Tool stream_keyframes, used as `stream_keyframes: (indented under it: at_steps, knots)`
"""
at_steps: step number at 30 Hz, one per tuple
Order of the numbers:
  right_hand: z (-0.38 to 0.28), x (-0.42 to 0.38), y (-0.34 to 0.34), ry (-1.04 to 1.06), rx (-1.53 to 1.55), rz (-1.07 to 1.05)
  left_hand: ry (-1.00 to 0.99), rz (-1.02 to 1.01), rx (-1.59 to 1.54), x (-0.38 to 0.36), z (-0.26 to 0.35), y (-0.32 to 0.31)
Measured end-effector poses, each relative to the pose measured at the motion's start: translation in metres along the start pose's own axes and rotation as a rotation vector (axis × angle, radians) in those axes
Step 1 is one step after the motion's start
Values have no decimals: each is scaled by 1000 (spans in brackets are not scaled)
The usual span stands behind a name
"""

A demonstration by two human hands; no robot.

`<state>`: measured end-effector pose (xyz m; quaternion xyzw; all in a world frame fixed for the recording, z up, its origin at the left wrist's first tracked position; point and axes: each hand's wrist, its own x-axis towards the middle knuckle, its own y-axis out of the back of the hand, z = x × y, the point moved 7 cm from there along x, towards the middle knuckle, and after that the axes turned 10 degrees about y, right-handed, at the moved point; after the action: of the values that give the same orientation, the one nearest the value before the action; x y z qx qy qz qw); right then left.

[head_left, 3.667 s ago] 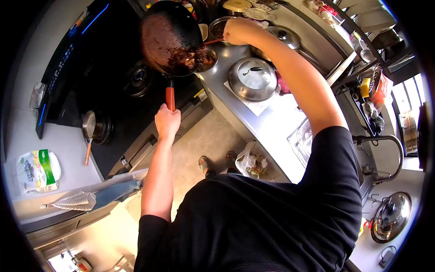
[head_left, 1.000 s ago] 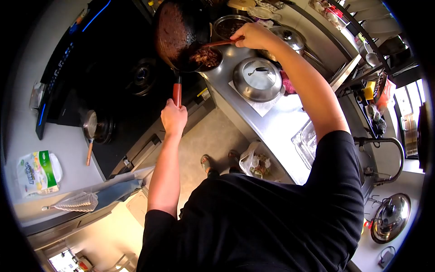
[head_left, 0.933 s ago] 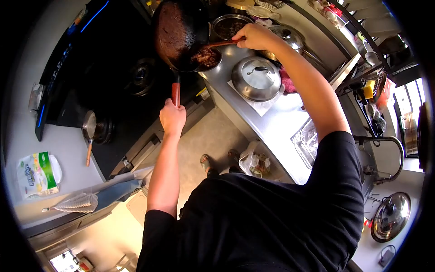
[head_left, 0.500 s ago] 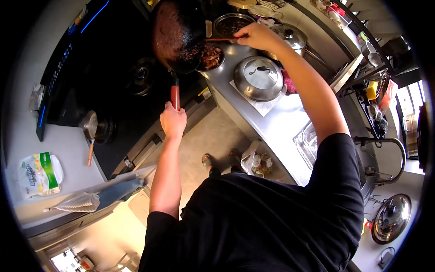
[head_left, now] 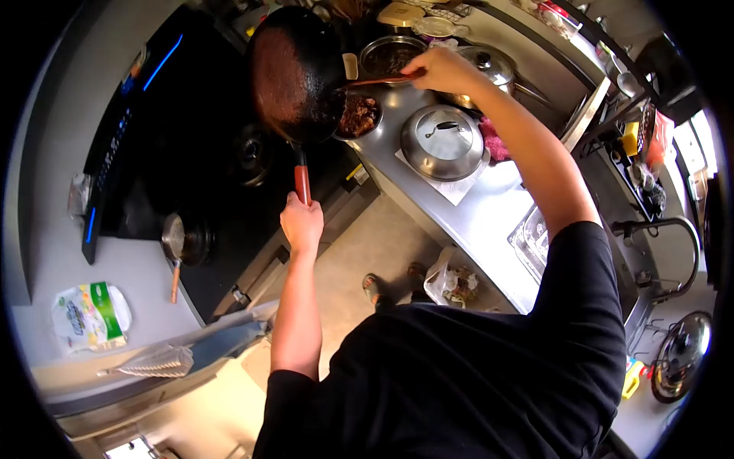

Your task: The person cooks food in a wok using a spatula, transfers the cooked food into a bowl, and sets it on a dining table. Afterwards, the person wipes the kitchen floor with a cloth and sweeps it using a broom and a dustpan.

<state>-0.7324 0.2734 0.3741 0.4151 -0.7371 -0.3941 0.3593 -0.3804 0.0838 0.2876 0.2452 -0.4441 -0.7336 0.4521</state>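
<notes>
Wok (head_left: 294, 80) was up above the corner betw. hob (head_left: 237, 218) & counter (head_left: 428, 195), at 12 o'clk from L hand (head_left: 303, 222). That hand had its fingers wrapped snug round the red handle (head_left: 303, 183), no visible gap. Long axis, handle thru pan, ran approx 6–12. Wok looked tipped twd a bowl (head_left: 374, 131) of dark food (head_left: 359, 115) at its 4 o'clk; rims overlapped in view, couldn't tell if touching.

R hand (head_left: 443, 70) sat at bowl's 2 o'clk, the nearer of the two to it, gripping a thin reddish utensil (head_left: 382, 79) in curled fingers; shaft pointed approx 9, far end by wok's R rim, exact contact unclear.

Edges: bowl was near the counter's hob-side end; counter's front edge ran off twd 4–5. Tight side: pot (head_left: 382, 40) at bowl's 1, domed lid (head_left: 442, 149) btwn 3 & 4. Roomier side, prob., was wok's 8, over hob; burner (head_left: 252, 155) at its 7.
</notes>
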Motion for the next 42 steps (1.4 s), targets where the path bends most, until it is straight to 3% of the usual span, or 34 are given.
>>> stream_keyframes:
  at_steps: [6, 10, 13, 17, 20, 24, 34, 39, 42]
  knots:
    - [-17, 24, -22, 32, 182, 96, -15, -29, -43, 1, -1, 4]
    - [-13, 4, -24, -85, 1, -7, 11, -55, -91, 3, -6, 5]
    - [0, -6, -13, -15, -28, -61, 28, -107, -173, 12, -23, -5]
    - [-14, 28, 7, 138, 148, 221, 238, -338, -363, -3, -12, 2]
    - [-46, 59, 8, 92, 122, 222, 276, -395, -466, -12, -8, 2]
    - [-46, 63, 1, 172, 83, 198, 228, -330, -397, -13, -7, 12]
    - [-14, -7, -1, 72, -52, -112, 195, -303, -348, -5, -15, 16]
    - [-36, 43, 9, 32, -118, 209, 220, -326, -337, -10, -10, 14]
    - [-57, 48, 3, -35, -183, 203, -39, -146, -221, 4, -24, 1]
